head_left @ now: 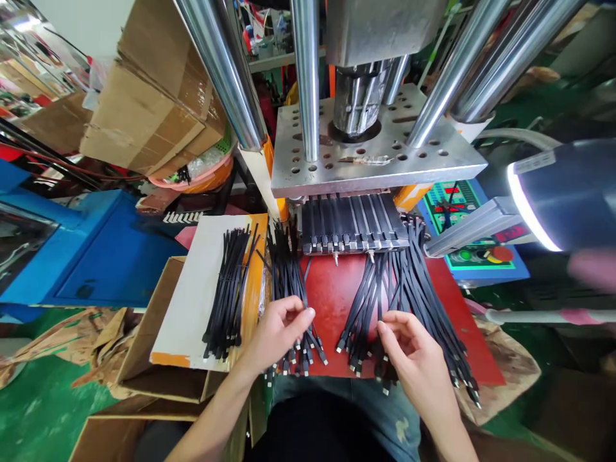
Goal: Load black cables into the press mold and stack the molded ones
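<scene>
My left hand [283, 328] is closed, thumb against curled fingers, pinching what looks like a black USB cable above the left bundle of cables [287, 269]. My right hand [414, 354] pinches a black cable [380, 292] between thumb and fingertips, in front of the middle bundle [360, 314]. Beyond both hands, a dark metal mould block [356, 221] sits under the press plate [380, 181]. Flat cables lie across the block in grooves, with small connectors lined up along its front edge. A further bundle [428, 308] hangs to the right, its plug ends towards me.
The red work surface [332, 282] lies beneath the cables. On the left, a white board [185, 289] carries a tied cable bundle [228, 289]. Steel columns [305, 83] rise from the press. At the right are a control panel [474, 247] and a ring lamp [532, 205]. Open cardboard boxes [154, 346] stand lower left.
</scene>
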